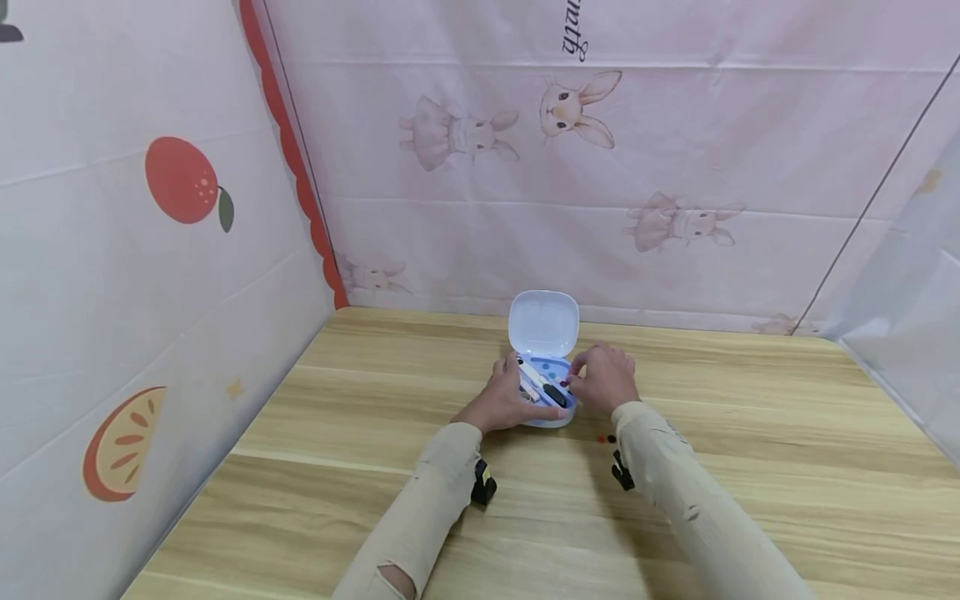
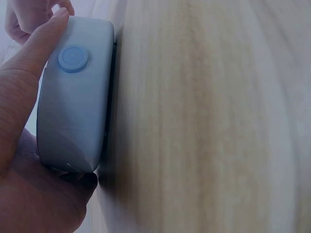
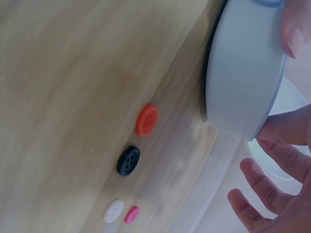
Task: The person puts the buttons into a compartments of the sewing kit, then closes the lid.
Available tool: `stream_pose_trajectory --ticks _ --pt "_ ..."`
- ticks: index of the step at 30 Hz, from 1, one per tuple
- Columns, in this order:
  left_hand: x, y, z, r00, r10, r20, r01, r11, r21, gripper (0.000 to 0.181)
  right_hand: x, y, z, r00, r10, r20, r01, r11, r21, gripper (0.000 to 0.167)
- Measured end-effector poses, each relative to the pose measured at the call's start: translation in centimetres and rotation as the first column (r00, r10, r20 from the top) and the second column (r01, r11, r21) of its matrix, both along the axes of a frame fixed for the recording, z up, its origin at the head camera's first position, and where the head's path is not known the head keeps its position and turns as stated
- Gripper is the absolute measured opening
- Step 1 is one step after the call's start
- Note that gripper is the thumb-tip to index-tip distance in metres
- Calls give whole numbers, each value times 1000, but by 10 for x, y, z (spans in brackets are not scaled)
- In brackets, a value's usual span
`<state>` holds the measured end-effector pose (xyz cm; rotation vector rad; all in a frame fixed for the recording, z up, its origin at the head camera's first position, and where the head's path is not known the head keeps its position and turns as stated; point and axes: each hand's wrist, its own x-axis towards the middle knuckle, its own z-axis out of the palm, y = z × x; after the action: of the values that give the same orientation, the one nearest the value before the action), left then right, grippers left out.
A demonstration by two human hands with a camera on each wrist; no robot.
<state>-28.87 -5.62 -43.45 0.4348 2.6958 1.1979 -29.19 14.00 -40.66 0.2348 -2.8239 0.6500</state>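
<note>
A pale blue sewing box (image 1: 551, 422) sits on the table with its white lid (image 1: 543, 323) raised at the back. My left hand (image 1: 504, 400) grips it from the left, thumb along the front edge near a round blue catch (image 2: 73, 58). Inside lie a slim white tool with a black end (image 1: 554, 394) and several small coloured buttons. My right hand (image 1: 604, 379) reaches over the right rim with thumb and forefinger; its other fingers are spread in the right wrist view. Those two fingertips are hidden behind the box wall, so whatever they may pinch does not show.
To the right of the box, an orange button (image 3: 146, 120), a black button (image 3: 128, 160), a white button (image 3: 113, 211) and a pink button (image 3: 131, 214) lie on the wooden table (image 1: 360, 392). Printed cloth (image 1: 480, 250) hangs behind the table's far edge.
</note>
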Motion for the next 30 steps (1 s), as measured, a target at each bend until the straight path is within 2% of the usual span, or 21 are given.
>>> stream_pose_trajectory --ticks 7,14,25,30 --pt "1 1 3 1000 -1 -5 1 1000 8 136 1 0 2 1000 -2 7 2 1000 24 13" --pt "0 1 1 1000 6 4 -6 1000 4 138 0 0 3 999 22 22 -23 999 45 11" --pt "-1 0 2 1000 12 3 -12 1000 -10 137 2 2 3 998 52 -20 -51 997 54 8" --pt "0 0 4 1000 1 8 -1 1000 4 137 2 2 3 999 49 -12 -48 997 63 9"
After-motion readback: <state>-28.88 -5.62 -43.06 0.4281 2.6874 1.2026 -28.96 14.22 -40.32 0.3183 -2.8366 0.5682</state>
